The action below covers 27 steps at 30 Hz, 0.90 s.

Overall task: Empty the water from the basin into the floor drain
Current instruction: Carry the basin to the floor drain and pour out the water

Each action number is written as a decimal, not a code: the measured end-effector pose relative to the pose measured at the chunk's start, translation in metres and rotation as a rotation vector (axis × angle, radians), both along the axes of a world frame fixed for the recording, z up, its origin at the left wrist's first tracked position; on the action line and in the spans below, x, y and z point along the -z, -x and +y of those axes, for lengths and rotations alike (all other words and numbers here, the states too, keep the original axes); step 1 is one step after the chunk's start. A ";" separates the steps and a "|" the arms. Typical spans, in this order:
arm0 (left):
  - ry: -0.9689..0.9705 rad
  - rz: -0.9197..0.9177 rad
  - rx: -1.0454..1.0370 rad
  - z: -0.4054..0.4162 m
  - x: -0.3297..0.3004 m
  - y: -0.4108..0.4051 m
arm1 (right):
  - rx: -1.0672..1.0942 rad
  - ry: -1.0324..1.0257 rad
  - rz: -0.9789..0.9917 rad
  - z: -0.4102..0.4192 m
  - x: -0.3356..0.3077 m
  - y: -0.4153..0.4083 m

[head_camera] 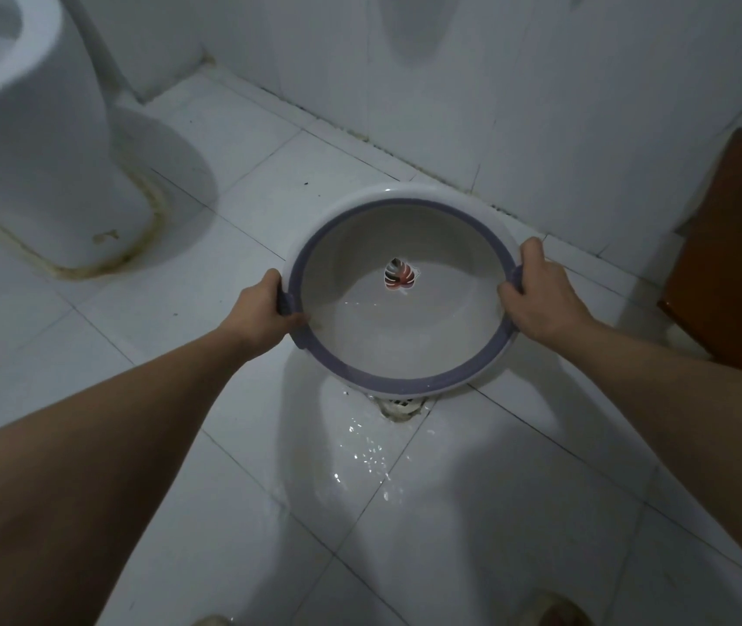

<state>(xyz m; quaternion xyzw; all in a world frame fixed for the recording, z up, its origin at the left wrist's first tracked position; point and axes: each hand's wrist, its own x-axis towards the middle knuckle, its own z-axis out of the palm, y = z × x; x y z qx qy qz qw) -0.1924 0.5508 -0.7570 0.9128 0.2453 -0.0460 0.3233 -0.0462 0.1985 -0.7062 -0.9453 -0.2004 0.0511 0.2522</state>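
Note:
A round white basin with a grey-purple rim (405,386) is held above the tiled floor, tilted toward me. A leaf picture marks its bottom, and shallow water pools in its near half. My left hand (265,309) grips the left rim handle. My right hand (536,293) grips the right rim handle. The floor drain (401,406) shows just under the basin's near edge, partly hidden by it. Wet streaks and droplets (369,449) glisten on the tiles in front of the drain.
A white toilet (30,142) stands at the far left. White tiled walls (450,83) rise close behind the basin. A brown wooden piece (735,264) stands at the right edge. My feet (554,612) show at the bottom.

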 end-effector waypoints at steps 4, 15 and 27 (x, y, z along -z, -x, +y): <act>0.031 0.008 -0.011 -0.005 -0.006 0.001 | 0.024 -0.049 0.013 0.000 -0.002 0.000; 0.286 0.023 -0.180 -0.018 -0.005 0.003 | 0.053 -0.128 0.007 0.004 -0.006 -0.001; 0.738 0.154 -0.226 -0.030 -0.006 -0.003 | 0.063 -0.156 -0.048 -0.006 -0.005 -0.004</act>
